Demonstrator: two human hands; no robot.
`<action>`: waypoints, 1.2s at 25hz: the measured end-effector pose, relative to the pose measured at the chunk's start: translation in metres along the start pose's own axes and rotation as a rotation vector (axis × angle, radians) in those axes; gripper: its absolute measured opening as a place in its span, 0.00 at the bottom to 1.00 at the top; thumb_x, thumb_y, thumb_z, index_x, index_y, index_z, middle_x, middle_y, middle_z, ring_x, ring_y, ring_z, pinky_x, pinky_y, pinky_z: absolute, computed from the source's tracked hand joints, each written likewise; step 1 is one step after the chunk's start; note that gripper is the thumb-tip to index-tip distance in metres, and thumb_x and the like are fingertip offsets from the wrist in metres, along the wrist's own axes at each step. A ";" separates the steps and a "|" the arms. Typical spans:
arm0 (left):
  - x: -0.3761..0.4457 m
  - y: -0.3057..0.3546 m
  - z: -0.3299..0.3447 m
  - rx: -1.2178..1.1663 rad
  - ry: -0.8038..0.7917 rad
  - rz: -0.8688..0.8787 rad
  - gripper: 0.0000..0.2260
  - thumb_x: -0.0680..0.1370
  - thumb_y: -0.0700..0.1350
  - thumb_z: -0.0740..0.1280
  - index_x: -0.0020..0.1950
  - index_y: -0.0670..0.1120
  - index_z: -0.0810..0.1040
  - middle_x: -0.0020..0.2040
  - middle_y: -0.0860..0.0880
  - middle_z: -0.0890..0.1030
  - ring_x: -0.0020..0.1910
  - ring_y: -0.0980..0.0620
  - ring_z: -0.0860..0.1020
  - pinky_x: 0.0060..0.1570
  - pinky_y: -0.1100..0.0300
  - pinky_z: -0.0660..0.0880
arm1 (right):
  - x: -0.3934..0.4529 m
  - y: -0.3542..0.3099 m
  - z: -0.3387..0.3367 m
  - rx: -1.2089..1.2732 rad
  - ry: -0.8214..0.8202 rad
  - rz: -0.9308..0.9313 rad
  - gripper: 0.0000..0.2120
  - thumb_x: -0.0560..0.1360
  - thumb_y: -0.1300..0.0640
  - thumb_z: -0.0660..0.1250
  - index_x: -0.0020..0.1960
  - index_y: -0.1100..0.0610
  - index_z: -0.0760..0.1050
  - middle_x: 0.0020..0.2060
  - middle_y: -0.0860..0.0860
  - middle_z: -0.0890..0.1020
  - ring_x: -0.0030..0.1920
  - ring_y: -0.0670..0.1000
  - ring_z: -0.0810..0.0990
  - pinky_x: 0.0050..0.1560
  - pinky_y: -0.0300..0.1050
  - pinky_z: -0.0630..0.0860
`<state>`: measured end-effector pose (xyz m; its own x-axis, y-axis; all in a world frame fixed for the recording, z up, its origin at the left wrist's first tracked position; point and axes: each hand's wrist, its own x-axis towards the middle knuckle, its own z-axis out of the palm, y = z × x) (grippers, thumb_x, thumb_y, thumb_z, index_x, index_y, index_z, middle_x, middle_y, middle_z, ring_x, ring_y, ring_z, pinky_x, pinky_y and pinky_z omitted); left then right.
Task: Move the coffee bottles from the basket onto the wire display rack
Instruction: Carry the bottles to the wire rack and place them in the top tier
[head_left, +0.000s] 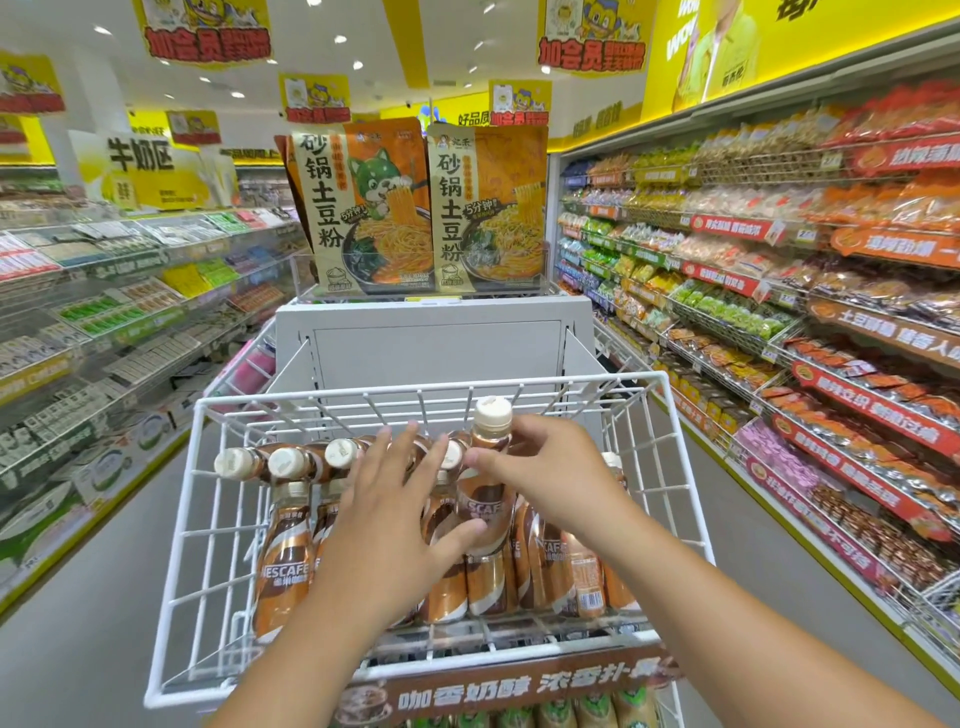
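A white wire rack (171, 525) in front of me holds several brown Nescafe coffee bottles (283, 561) with cream caps, some lying in a back row, some in a front row. One upright bottle (485, 499) stands in the middle. My right hand (545, 473) grips it at the neck and shoulder. My left hand (395, 514) lies over the bottles with fingers spread and straight, its thumb against the upright bottle's body. No basket is in view.
A brown shelf banner (498, 691) runs along the rack's front, with green-labelled bottles (561, 714) below. Behind the rack stands a white panel (431, 343) topped by noodle packs (363, 208). Stocked shelves line both sides of the aisle.
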<state>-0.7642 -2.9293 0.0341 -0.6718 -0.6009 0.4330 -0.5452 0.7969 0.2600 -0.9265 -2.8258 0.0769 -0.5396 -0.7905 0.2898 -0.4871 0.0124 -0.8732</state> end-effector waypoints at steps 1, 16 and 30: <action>-0.003 -0.002 0.005 0.070 0.036 0.024 0.40 0.74 0.75 0.52 0.82 0.63 0.45 0.83 0.56 0.39 0.81 0.52 0.34 0.80 0.48 0.38 | 0.000 -0.003 -0.005 0.018 0.024 -0.003 0.07 0.71 0.47 0.79 0.48 0.47 0.86 0.40 0.45 0.88 0.42 0.44 0.86 0.47 0.47 0.82; -0.010 -0.009 0.049 0.198 0.022 0.008 0.39 0.76 0.76 0.44 0.83 0.58 0.42 0.82 0.49 0.35 0.80 0.47 0.30 0.77 0.45 0.34 | -0.003 -0.010 -0.089 -0.022 0.452 -0.087 0.04 0.74 0.54 0.77 0.48 0.48 0.85 0.41 0.44 0.87 0.46 0.44 0.85 0.48 0.43 0.78; -0.010 -0.011 0.053 0.216 0.078 0.004 0.39 0.76 0.75 0.44 0.83 0.57 0.50 0.83 0.48 0.43 0.82 0.46 0.38 0.77 0.46 0.37 | 0.031 0.097 -0.060 -0.066 0.397 -0.101 0.10 0.77 0.60 0.71 0.53 0.46 0.82 0.54 0.42 0.82 0.57 0.43 0.80 0.60 0.51 0.79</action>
<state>-0.7785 -2.9353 -0.0186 -0.6380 -0.5846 0.5012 -0.6432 0.7625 0.0706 -1.0319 -2.8123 0.0248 -0.7034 -0.4921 0.5128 -0.5874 -0.0037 -0.8093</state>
